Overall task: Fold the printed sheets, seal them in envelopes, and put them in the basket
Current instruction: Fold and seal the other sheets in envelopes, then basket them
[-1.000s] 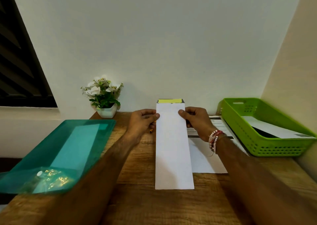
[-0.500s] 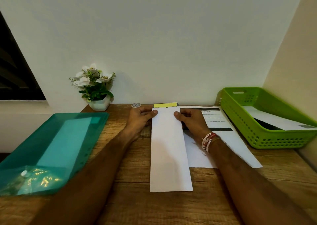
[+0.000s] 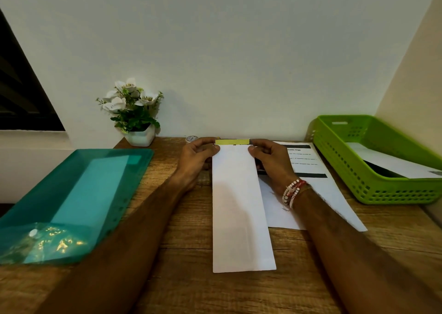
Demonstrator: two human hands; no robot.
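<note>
A long white envelope [image 3: 240, 208] lies lengthwise on the wooden desk [image 3: 191, 289], its far flap showing a yellow adhesive strip [image 3: 232, 142]. My left hand [image 3: 197, 155] pinches the envelope's far left corner. My right hand [image 3: 270, 160] pinches the far right corner, thumb on top. A printed sheet [image 3: 311, 170] with black bars lies flat under my right wrist. The green basket [image 3: 373, 189] stands at the right and holds a sealed white envelope [image 3: 392, 161].
A teal plastic folder [image 3: 71, 198] lies on the desk's left side. A small white pot of artificial flowers [image 3: 134, 115] stands against the wall. A small tape roll [image 3: 191, 139] sits behind my left hand. The wall closes off the desk's far edge.
The envelope has come down from a raised tilt to lie flat on the desk. Both hands stayed on its far corners, and the view dropped slightly.
</note>
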